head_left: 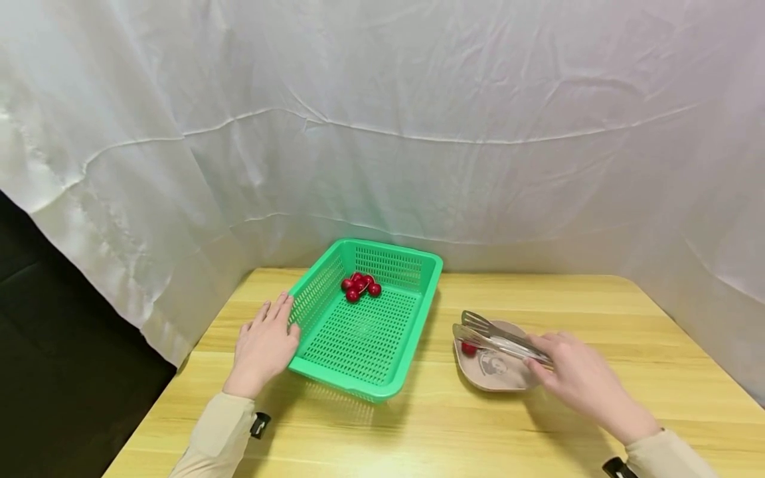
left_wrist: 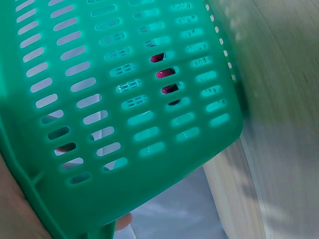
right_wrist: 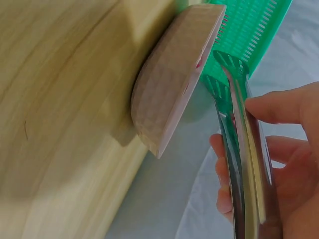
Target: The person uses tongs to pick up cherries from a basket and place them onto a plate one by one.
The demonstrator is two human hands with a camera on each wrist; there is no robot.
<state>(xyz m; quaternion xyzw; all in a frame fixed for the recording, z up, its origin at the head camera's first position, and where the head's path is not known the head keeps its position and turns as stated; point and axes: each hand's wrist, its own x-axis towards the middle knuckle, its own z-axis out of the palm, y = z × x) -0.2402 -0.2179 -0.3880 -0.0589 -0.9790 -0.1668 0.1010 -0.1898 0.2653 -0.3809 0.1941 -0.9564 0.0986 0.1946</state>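
The left hand (head_left: 267, 345) rests on the left rim of a green, rectangular, perforated plastic basket (head_left: 343, 381), fingers extended and the thumb reaching over the edge. The right hand (head_left: 582, 378) pinches a pair of shiny metal tongs with slotted ends (right_wrist: 254, 184) between thumb and fingers, the tongs' tips standing apart.

Behind everything hangs a creased white fabric curtain (head_left: 418, 172). Below it lies a pale, wood-grained table (head_left: 454, 431), bearing both containers. The basket sits left of centre, turned slightly askew. Well apart from it, on the right, stands a tan, rounded-square bowl (head_left: 478, 375) with a faceted outer wall and a dark print inside. The tongs reach in over this bowl.

Smallest are the fruit: about six glossy dark-red cherries (head_left: 360, 287) bunched in the basket's far left part, some showing stems, and one round red cherry (head_left: 469, 349) at the bowl's left side, just below the nearer tong tip.

The work looks partway along: the fruit is split between the containers, most of it in the basket. The single cherry appears not yet gripped, though the near tip partly hides it.
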